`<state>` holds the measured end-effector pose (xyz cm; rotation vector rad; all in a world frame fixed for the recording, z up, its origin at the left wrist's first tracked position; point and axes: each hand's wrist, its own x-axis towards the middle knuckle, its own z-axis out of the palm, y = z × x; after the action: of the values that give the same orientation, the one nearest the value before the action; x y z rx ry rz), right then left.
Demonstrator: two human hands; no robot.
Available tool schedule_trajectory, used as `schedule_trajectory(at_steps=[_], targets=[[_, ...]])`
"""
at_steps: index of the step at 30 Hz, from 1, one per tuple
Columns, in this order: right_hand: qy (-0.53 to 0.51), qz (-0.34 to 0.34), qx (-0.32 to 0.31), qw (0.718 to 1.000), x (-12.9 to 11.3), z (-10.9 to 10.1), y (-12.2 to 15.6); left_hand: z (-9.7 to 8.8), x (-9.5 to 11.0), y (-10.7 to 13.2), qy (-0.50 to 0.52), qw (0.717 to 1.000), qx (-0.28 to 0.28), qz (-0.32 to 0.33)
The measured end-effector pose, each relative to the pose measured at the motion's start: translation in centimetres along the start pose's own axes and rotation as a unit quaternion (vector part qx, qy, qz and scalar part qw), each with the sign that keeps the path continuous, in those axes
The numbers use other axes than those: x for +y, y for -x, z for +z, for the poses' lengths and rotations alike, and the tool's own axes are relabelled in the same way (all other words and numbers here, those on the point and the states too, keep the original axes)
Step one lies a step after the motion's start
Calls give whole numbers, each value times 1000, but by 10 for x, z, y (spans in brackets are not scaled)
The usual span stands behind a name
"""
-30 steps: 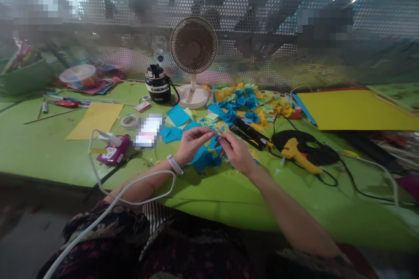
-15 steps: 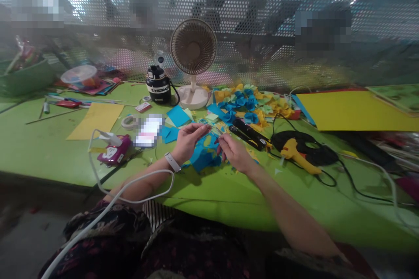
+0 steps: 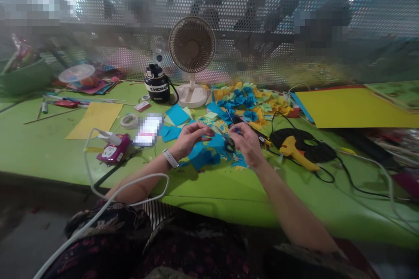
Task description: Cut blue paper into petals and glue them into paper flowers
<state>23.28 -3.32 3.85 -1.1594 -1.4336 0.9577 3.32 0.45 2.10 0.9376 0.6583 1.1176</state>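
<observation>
My left hand (image 3: 195,135), with a white band at the wrist, is closed in a pinch above the paper scraps. Whatever lies between its fingertips is too small to make out. Closed around small scissors (image 3: 229,144), my right hand (image 3: 246,141) is just to the right. A dark handle loop shows below its fingers and the blades point toward the left hand. Beneath both hands are blue paper pieces (image 3: 200,156) and small yellow and green cuttings. Behind them rests a heap of blue, yellow and pale green folded paper flowers (image 3: 245,98).
A yellow glue gun (image 3: 299,154) lies right, by a black cable coil. A fan (image 3: 192,48) and black bottle (image 3: 157,85) stand behind. Left are a phone (image 3: 149,130), tape roll (image 3: 129,120) and purple power socket (image 3: 114,149). A white cable (image 3: 131,183) crosses my left forearm.
My right hand has moved slightly right and turned, so the scissors' dark loop now shows. The left hand stays nearly in place. The view has shifted slightly.
</observation>
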Motion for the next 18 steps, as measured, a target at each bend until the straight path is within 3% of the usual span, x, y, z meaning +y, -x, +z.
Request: schedule_trajectory(at_steps=[4,8,12,18], targets=[[-30,42,-56,997,-3,3,0,-1,-5,3,-25,997,-57,-39],[-73,103,-109,986,-2,7,0,-2,-8,4,-38,995,-77,-49],[-133,146,-131,972,-2,10,3,0,-9,4,-44,994,-100,-31],[-143,138,-122,972,1,17,5,2,-9,4,-45,994,-91,-31]])
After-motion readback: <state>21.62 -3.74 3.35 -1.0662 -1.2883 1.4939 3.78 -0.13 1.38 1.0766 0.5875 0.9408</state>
